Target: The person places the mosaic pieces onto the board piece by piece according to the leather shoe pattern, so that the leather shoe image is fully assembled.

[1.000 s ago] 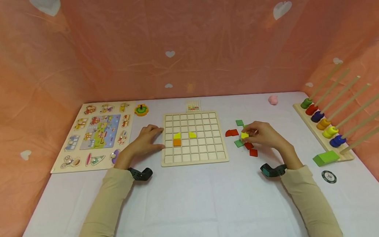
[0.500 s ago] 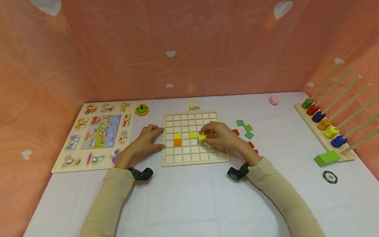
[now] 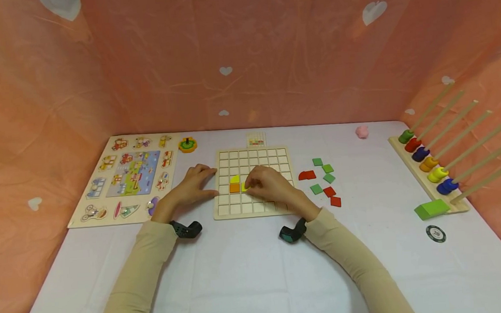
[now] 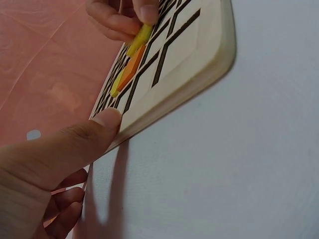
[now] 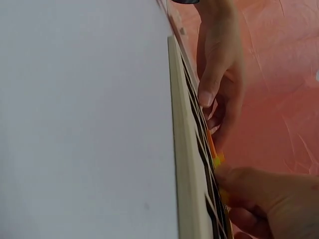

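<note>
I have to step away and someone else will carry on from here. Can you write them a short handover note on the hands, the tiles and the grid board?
Left hand: braces the left edge of the grid board, thumb on its rim, holding nothing.
Right hand: over the board, pinching a yellow tile tilted above the cell just right of the orange tile.
Done: orange tile seated, one yellow tile seated directly above it. Another may lie under the hand; cannot tell.
Left: seat the pinched tile; probably then place the loose green tiles and red tiles lying right of the board. A small pattern card lies behind the board.
</note>
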`<control>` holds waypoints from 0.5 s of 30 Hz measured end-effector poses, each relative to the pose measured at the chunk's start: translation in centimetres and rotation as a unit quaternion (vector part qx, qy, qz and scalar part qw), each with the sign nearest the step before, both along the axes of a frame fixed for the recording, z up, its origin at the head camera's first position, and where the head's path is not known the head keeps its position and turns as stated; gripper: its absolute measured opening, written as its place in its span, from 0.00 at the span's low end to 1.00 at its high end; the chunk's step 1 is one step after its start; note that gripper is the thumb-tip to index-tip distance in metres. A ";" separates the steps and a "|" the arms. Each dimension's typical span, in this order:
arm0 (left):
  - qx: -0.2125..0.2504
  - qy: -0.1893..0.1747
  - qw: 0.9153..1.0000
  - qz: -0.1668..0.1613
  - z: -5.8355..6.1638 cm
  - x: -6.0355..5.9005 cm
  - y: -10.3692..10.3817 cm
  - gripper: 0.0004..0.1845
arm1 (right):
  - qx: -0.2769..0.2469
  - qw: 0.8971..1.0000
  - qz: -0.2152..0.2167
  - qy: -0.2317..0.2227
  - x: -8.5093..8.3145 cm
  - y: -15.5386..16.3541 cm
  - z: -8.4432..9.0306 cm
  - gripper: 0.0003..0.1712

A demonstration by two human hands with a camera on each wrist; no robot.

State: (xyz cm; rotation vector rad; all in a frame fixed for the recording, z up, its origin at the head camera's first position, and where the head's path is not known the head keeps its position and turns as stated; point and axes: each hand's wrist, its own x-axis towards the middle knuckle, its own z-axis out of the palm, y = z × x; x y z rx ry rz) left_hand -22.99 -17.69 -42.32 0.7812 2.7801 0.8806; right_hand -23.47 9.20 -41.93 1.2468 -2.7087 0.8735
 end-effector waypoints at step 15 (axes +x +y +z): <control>-0.003 0.006 1.000 0.002 0.3 0.3 0.2 0.37 | -0.002 1.000 -0.008 -0.003 0.1 0.0 -0.2 0.04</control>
